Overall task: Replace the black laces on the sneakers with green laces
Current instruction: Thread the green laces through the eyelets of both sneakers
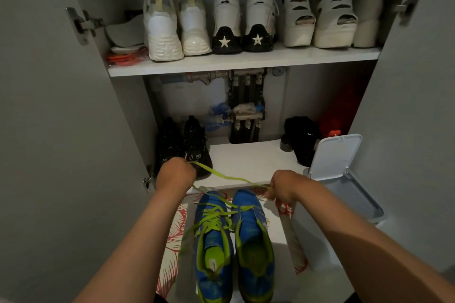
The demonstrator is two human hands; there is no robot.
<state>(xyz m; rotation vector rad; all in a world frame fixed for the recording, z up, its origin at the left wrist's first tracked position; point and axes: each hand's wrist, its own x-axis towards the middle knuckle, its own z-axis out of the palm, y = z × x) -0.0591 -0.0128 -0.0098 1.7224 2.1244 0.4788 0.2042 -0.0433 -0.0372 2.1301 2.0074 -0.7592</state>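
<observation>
Two blue sneakers with green lining stand side by side on a flowered mat, toes pointing at the cupboard. The left sneaker (pixel 213 243) carries a green lace (pixel 216 216) threaded through its eyelets; the right sneaker (pixel 254 241) shows none across its tongue. A second green lace (pixel 229 176) is stretched taut above the toes. My left hand (pixel 176 173) grips one end of it, my right hand (pixel 283 188) pinches the other. No black lace is in view.
An open cupboard stands ahead, its doors swung out on both sides. White shoes (pixel 211 22) fill the upper shelf; black shoes (pixel 184 142) sit at the lower left. A white bin (pixel 344 179) with a raised lid stands to the right.
</observation>
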